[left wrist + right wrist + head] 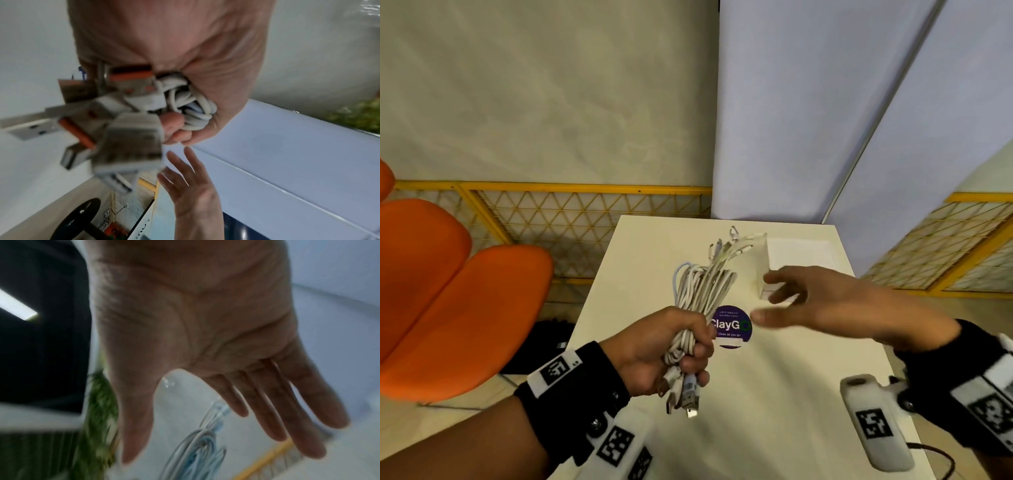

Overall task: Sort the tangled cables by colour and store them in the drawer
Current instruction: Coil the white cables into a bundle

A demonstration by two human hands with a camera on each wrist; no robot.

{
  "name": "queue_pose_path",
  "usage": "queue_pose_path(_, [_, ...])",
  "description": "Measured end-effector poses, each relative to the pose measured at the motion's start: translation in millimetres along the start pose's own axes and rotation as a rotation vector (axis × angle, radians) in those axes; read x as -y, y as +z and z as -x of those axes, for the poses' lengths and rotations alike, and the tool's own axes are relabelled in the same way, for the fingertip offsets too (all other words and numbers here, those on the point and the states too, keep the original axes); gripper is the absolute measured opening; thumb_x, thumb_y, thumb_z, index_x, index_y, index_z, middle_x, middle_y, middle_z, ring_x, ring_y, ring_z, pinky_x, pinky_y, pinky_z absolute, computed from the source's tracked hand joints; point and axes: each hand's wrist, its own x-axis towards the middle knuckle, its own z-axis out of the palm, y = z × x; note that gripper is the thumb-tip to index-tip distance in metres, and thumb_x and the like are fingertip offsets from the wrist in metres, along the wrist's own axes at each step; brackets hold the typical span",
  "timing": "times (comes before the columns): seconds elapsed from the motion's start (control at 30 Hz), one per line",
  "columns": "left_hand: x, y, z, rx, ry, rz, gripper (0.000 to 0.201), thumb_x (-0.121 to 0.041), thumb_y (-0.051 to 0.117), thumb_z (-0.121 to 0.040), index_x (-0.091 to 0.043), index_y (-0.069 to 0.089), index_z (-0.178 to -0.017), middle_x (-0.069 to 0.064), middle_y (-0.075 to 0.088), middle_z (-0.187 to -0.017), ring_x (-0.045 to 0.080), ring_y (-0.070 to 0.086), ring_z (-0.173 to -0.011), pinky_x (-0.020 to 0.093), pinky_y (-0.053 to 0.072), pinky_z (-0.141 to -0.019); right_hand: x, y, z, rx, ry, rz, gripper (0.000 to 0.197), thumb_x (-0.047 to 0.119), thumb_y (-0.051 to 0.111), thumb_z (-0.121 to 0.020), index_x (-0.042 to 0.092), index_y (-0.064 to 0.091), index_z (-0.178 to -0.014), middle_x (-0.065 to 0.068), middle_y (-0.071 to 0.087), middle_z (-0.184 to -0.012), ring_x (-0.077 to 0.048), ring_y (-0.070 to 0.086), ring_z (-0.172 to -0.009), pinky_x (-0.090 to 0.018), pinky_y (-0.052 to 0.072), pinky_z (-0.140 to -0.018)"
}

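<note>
My left hand [674, 346] grips a thick bundle of white cables [700, 291] above the white table [774, 394]. The cable loops and small plugs point away from me; several USB plugs [683, 394] hang below my fist. In the left wrist view those USB plugs [115, 123], some with orange inserts, crowd the fist [185, 81]. My right hand [804, 301] hovers with straight spread fingers, empty, just in front of a small white drawer box [798, 260] at the table's far right. The right wrist view shows the flat palm [195, 337] with the cable bundle [197, 451] beyond it.
A round purple sticker [732, 327] lies on the table between my hands. Orange chairs [458, 308] stand to the left. A yellow mesh fence [568, 219] and pale blue panels [808, 120] stand behind the table. A black bag [541, 346] sits on the floor at the left.
</note>
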Motion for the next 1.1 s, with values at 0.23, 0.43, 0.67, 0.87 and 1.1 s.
queue_pose_path(0.23, [7,8,0,0.159,-0.148,-0.056,0.017,-0.006,0.055,-0.066,-0.013,0.043,-0.075,0.002,0.044,-0.054,0.011,0.034,-0.037,0.028,0.049,-0.057,-1,42,-15,-0.437,-0.587,0.920,0.107,0.059,0.080,-0.065,0.020,0.031,-0.151,-0.014,0.036,-0.154,-0.035,0.028,-0.146,-0.055,0.028,-0.116])
queue_pose_path(0.43, [8,11,13,0.302,-0.302,-0.270,0.011,-0.007,0.051,-0.070,-0.014,0.044,-0.074,0.000,0.046,-0.054,0.009,0.038,-0.038,0.026,0.050,-0.060,-1,60,-26,-0.367,-0.971,0.973,0.040,0.029,0.062,-0.091,0.013,0.059,-0.128,-0.010,0.059,-0.136,-0.030,0.052,-0.130,-0.048,0.041,-0.107])
queue_pose_path(0.67, [18,5,9,0.323,-0.350,-0.428,0.009,-0.005,0.053,-0.075,-0.013,0.049,-0.073,0.002,0.048,-0.056,0.010,0.039,-0.038,0.028,0.053,-0.060,-7,76,-24,-0.136,-0.934,0.855,0.023,0.026,0.070,-0.075,0.017,0.053,-0.088,0.002,0.057,-0.074,-0.020,0.052,-0.057,-0.028,0.038,-0.046])
queue_pose_path(0.87, [22,-34,-10,0.227,-0.164,-0.068,0.078,-0.067,0.059,-0.089,0.002,0.062,-0.125,0.025,0.065,-0.113,0.039,0.063,-0.096,0.050,0.051,-0.093,-41,81,-36,-0.120,-0.636,0.678,0.010,0.031,0.056,-0.080,0.023,0.052,-0.083,0.004,0.059,-0.072,-0.020,0.051,-0.058,-0.033,0.044,-0.053])
queue_pose_path(1.1, [56,-78,-28,-0.153,-0.118,0.109,0.080,-0.047,0.083,-0.074,0.004,0.058,-0.131,0.023,0.059,-0.138,0.041,0.053,-0.132,0.049,0.035,-0.114,-68,78,-48,-0.044,0.057,-0.347,0.020,0.010,0.066,-0.060,0.016,0.047,-0.056,-0.005,0.045,-0.055,-0.017,0.039,-0.049,-0.026,0.031,-0.049])
